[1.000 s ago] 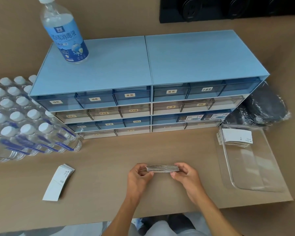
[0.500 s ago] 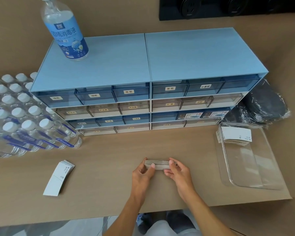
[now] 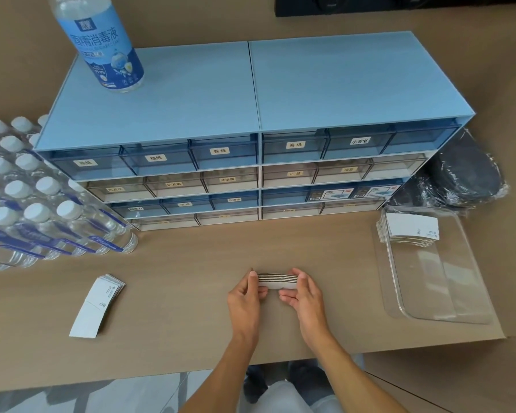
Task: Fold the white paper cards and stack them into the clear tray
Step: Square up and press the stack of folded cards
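Folded card bundle (image 3: 277, 281) pinched edgewise between left hand (image 3: 246, 299) and right hand (image 3: 306, 298), above worktop (image 3: 176, 293). Clear tray (image 3: 447, 311) well apart, right. Uneven squeeze: cards likely splayed or dropped in transfer.

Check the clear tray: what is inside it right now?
The clear tray holds one stack of folded white cards at its far end; the rest shows bare. Only the top card's face is visible, so the count underneath cannot be told.

Two hands, three stacks of white cards (image 3: 277, 281), one clear tray (image 3: 459, 308), two blue drawer cabinets (image 3: 161, 114), one upright bottle (image 3: 99, 43).
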The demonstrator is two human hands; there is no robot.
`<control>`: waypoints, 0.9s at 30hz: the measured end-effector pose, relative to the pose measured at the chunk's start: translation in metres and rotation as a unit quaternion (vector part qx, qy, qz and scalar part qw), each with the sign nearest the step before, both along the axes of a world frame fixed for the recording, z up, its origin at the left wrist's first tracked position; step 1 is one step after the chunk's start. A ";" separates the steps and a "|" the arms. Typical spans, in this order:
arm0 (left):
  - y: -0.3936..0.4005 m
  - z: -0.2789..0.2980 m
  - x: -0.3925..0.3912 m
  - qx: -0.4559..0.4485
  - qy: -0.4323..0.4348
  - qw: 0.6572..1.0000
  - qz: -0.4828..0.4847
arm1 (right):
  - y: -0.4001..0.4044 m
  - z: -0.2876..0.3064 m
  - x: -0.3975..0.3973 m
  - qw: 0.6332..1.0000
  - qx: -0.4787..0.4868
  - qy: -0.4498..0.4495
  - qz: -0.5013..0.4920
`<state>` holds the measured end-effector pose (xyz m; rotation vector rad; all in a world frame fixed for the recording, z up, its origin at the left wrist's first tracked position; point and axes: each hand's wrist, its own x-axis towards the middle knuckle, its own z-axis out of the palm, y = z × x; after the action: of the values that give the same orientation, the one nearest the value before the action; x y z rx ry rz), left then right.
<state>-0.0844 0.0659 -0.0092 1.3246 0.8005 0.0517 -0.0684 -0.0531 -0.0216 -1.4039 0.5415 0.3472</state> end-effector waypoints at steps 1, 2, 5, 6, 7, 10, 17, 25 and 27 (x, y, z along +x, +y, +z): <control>-0.001 0.000 0.001 0.001 0.002 1.000 0.004 | 0.001 0.000 0.000 1.000 -0.001 -0.001 -0.001; -0.002 0.000 0.001 0.002 0.004 1.000 0.009 | 0.003 0.001 0.001 1.000 -0.002 -0.001 0.000; -0.004 0.000 -0.001 0.018 0.003 1.000 0.020 | 0.005 0.000 0.004 1.000 -0.005 0.003 0.007; -0.003 -0.001 -0.002 0.022 0.000 1.000 0.014 | 0.006 0.000 0.005 1.000 -0.008 0.004 0.011; -0.002 -0.002 -0.003 0.027 -0.004 1.000 0.002 | 0.006 -0.001 0.007 1.000 -0.014 0.005 0.015; 0.001 -0.004 -0.004 0.042 -0.004 0.999 -0.015 | 0.007 -0.001 0.009 1.000 -0.022 0.008 0.021; 0.006 -0.007 -0.005 0.042 -0.016 0.999 -0.027 | 0.007 -0.005 0.010 0.999 -0.038 0.007 0.034; 0.014 -0.001 -0.006 0.008 -0.013 0.997 -0.071 | 0.010 -0.001 0.013 0.999 -0.040 0.020 0.022; 0.025 0.003 -0.007 0.004 -0.023 0.995 -0.098 | 0.015 0.002 0.015 0.999 -0.024 0.018 0.029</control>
<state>-0.0912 0.0904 -0.0064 1.3988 0.6292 -0.0698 -0.0530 -0.0380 -0.0198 -1.4636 0.5415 0.4099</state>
